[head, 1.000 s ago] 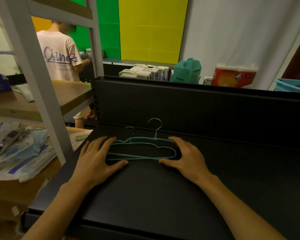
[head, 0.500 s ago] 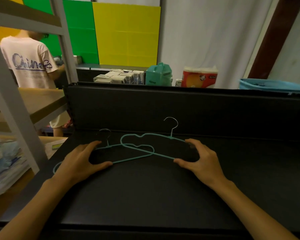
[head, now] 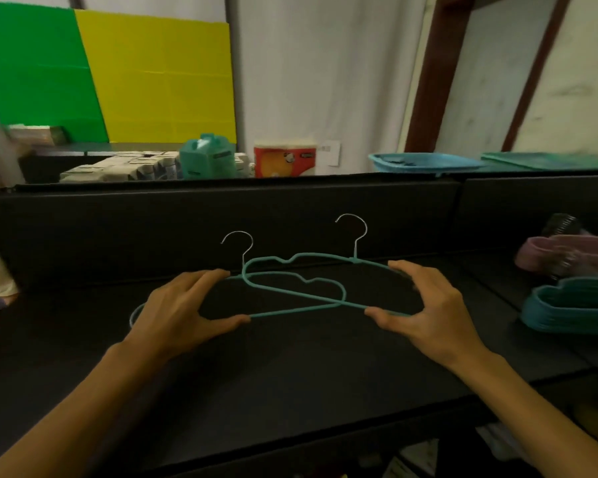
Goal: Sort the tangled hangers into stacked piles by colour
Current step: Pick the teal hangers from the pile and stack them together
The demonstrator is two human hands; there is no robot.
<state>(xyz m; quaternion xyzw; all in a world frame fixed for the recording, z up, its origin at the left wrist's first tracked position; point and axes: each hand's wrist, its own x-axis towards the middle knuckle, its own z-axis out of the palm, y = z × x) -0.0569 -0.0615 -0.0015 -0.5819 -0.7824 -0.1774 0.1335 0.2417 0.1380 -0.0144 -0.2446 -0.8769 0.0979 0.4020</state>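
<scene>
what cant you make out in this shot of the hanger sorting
Head view only:
- Left teal hanger: its left end is under the left hand.
- Teal pile and pink pile: cut off by the right edge, so no count.
- Dark object behind the pink pile: blurred, unidentifiable.

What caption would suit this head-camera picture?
Both hands, left and right, pulling two teal hangers apart on a black shelf.

Shelf [head: 290, 374] front bare — hanger piles [head: 573, 305] crowd right.
</scene>
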